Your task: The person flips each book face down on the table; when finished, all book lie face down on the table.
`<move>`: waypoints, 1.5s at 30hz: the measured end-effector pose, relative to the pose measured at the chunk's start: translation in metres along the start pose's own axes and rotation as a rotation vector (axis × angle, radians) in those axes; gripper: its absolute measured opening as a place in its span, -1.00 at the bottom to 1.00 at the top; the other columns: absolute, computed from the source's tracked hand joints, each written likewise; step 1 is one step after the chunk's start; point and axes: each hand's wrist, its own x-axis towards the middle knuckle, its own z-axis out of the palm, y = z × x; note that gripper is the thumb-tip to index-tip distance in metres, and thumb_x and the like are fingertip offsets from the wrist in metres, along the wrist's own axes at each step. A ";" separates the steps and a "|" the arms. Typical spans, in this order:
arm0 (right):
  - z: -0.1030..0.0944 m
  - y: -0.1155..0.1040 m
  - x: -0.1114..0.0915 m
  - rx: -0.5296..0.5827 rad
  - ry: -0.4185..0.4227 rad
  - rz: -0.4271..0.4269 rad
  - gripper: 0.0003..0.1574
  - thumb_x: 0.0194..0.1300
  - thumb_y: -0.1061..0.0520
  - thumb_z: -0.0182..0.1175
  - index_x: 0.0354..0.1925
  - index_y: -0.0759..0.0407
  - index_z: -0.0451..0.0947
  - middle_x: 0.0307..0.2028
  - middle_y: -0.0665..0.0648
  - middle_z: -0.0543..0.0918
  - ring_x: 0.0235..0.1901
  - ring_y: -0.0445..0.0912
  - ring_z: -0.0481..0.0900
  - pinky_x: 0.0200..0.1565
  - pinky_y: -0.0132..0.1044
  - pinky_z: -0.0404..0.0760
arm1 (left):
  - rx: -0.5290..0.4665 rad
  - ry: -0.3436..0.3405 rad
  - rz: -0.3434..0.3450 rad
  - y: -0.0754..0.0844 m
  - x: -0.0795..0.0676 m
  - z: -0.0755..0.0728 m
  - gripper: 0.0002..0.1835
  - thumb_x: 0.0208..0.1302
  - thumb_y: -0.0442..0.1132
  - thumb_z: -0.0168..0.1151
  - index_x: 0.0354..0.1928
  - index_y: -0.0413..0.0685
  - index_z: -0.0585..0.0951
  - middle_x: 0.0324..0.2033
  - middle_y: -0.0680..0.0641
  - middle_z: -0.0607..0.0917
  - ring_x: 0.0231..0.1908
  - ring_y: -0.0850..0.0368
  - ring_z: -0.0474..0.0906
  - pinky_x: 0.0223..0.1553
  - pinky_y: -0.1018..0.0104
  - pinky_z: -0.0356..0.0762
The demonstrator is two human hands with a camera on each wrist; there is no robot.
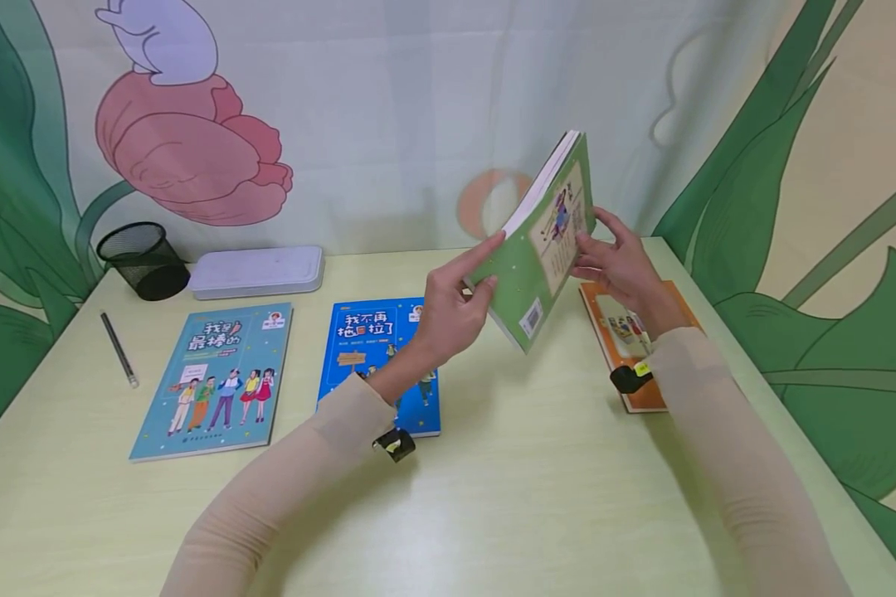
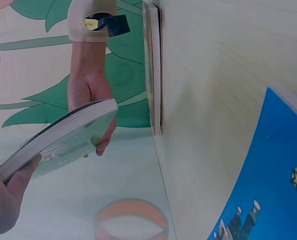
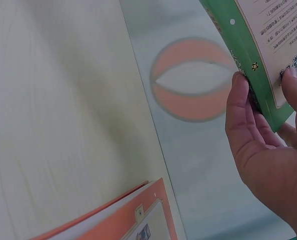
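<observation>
A green paperback book (image 1: pixel 515 274) is held up above the table, tilted, its back cover with a barcode toward the head camera. My left hand (image 1: pixel 451 311) pinches its left end, thumb on the cover. At the opposite side my right hand (image 1: pixel 621 257) grips the edge; in the right wrist view, the thumb of that hand (image 3: pixel 268 150) lies on the printed cover and the fingers are behind. Under my right forearm lies an orange book (image 1: pixel 645 402). A blue book (image 1: pixel 343 332) lies flat below my left wrist, partly covered by it.
A light-blue book (image 1: pixel 227 365) lies at the left of the table (image 1: pixel 493 514). Behind it are a lilac pencil case (image 1: pixel 257 272) and a black mesh cup (image 1: pixel 145 261). A pencil (image 1: pixel 119 348) lies near the left edge. A printed curtain (image 1: pixel 388 108) hangs behind the table.
</observation>
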 end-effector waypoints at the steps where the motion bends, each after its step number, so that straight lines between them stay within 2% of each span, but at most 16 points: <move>1: 0.000 0.000 0.000 -0.017 0.002 0.001 -0.10 0.37 -0.01 0.23 0.54 -0.24 0.08 -0.15 0.03 0.67 -0.27 -0.12 0.71 -0.21 -0.34 0.74 | 0.003 0.000 -0.002 0.001 0.000 -0.001 -0.44 0.33 -0.60 0.02 0.38 -0.25 0.41 0.28 -0.32 0.54 0.01 -0.24 0.68 -0.59 0.49 0.44; 7: 0.001 0.002 -0.002 -0.026 0.017 0.008 -0.11 0.36 0.09 0.25 0.52 -0.25 0.11 -0.24 -0.04 0.77 -0.29 -0.13 0.66 -0.27 -0.32 0.74 | 0.030 -0.014 -0.014 0.001 0.000 -0.004 -0.45 0.34 -0.59 0.01 0.37 -0.24 0.42 0.31 -0.29 0.52 0.01 -0.22 0.68 -0.55 0.49 0.49; 13: 0.002 0.003 -0.002 0.042 0.020 -0.007 -0.08 0.38 0.19 0.23 0.54 -0.21 0.06 -0.27 0.01 0.73 -0.29 -0.12 0.68 -0.33 -0.27 0.75 | 0.074 -0.045 -0.036 -0.001 0.000 -0.009 -0.45 0.32 -0.59 0.03 0.35 -0.24 0.45 0.35 -0.28 0.48 0.05 -0.21 0.67 -0.44 0.42 0.62; 15: 0.001 0.003 -0.001 0.052 0.023 -0.011 -0.07 0.38 0.20 0.22 0.54 -0.21 0.06 -0.26 0.02 0.71 -0.28 -0.13 0.69 -0.32 -0.27 0.76 | 0.085 -0.049 -0.063 -0.001 0.000 -0.011 -0.46 0.31 -0.59 0.04 0.34 -0.23 0.47 0.37 -0.26 0.46 0.06 -0.19 0.67 -0.45 0.44 0.59; 19: 0.000 0.001 -0.003 0.052 0.039 -0.019 -0.11 0.36 0.21 0.23 0.51 -0.21 0.11 -0.25 0.02 0.70 -0.29 -0.13 0.69 -0.33 -0.27 0.75 | 0.083 -0.054 -0.139 -0.001 0.001 -0.016 -0.47 0.29 -0.57 0.08 0.32 -0.23 0.50 0.36 -0.25 0.47 0.06 -0.17 0.67 -0.47 0.50 0.54; 23: -0.001 -0.002 -0.004 0.029 0.052 -0.020 -0.14 0.34 0.21 0.25 0.48 -0.17 0.17 -0.25 0.02 0.70 -0.28 -0.12 0.69 -0.32 -0.28 0.75 | 0.033 -0.065 -0.257 -0.001 0.002 -0.019 -0.48 0.30 -0.55 0.13 0.31 -0.21 0.51 0.31 -0.26 0.52 -0.04 -0.19 0.71 -0.48 0.49 0.57; 28: -0.005 -0.008 -0.006 -0.024 0.049 -0.022 -0.12 0.34 0.21 0.26 0.49 -0.13 0.13 -0.29 0.02 0.67 -0.28 -0.13 0.70 -0.29 -0.28 0.75 | 0.009 -0.109 -0.396 -0.001 0.002 -0.022 -0.46 0.33 -0.48 0.18 0.35 -0.12 0.48 0.28 -0.25 0.54 -0.09 -0.18 0.74 -0.54 0.48 0.40; 31: -0.008 -0.010 -0.007 -0.064 0.046 -0.028 -0.10 0.34 0.22 0.26 0.51 -0.09 0.11 -0.35 0.01 0.64 -0.32 -0.13 0.69 -0.33 -0.29 0.74 | 0.037 -0.137 -0.453 -0.003 0.002 -0.023 -0.45 0.33 -0.44 0.22 0.36 -0.09 0.48 0.30 -0.21 0.52 -0.05 -0.16 0.74 -0.44 0.48 0.53; 34: -0.011 -0.009 -0.006 -0.118 0.043 -0.035 -0.08 0.34 0.21 0.27 0.52 -0.03 0.08 -0.39 -0.01 0.62 -0.37 -0.15 0.70 -0.36 -0.30 0.74 | 0.059 -0.161 -0.507 -0.005 0.001 -0.022 -0.43 0.31 -0.42 0.25 0.37 -0.07 0.47 0.31 -0.19 0.49 -0.01 -0.15 0.72 -0.24 0.35 0.71; 36: -0.012 -0.009 -0.006 -0.151 0.041 -0.034 -0.08 0.34 0.21 0.28 0.52 -0.01 0.08 -0.40 -0.01 0.61 -0.39 -0.16 0.70 -0.37 -0.29 0.74 | 0.072 -0.179 -0.540 -0.007 0.000 -0.021 -0.42 0.30 -0.41 0.27 0.38 -0.07 0.47 0.32 -0.18 0.47 0.02 -0.14 0.71 -0.17 0.29 0.73; 39: -0.013 -0.009 -0.004 -0.209 0.045 -0.026 -0.08 0.34 0.21 0.28 0.52 0.03 0.08 -0.42 -0.01 0.61 -0.40 -0.16 0.70 -0.35 -0.26 0.75 | 0.105 -0.206 -0.582 -0.011 0.000 -0.020 -0.40 0.27 -0.41 0.31 0.37 -0.07 0.47 0.32 -0.19 0.46 0.01 -0.13 0.71 -0.17 0.27 0.73; 42: -0.014 -0.008 -0.002 -0.268 0.039 -0.010 -0.08 0.34 0.21 0.29 0.52 0.03 0.09 -0.41 -0.01 0.62 -0.41 -0.16 0.69 -0.34 -0.25 0.75 | 0.162 -0.233 -0.612 -0.016 -0.002 -0.019 -0.40 0.25 -0.38 0.35 0.35 -0.03 0.50 0.30 -0.20 0.49 -0.10 -0.07 0.73 -0.33 0.38 0.65; 45: -0.014 -0.008 -0.001 -0.334 0.033 0.010 -0.09 0.35 0.19 0.28 0.53 0.00 0.09 -0.40 -0.02 0.61 -0.41 -0.16 0.68 -0.32 -0.25 0.76 | 0.198 -0.252 -0.641 -0.020 -0.004 -0.017 -0.40 0.23 -0.36 0.39 0.34 -0.01 0.52 0.27 -0.21 0.53 -0.21 -0.05 0.74 -0.39 0.36 0.61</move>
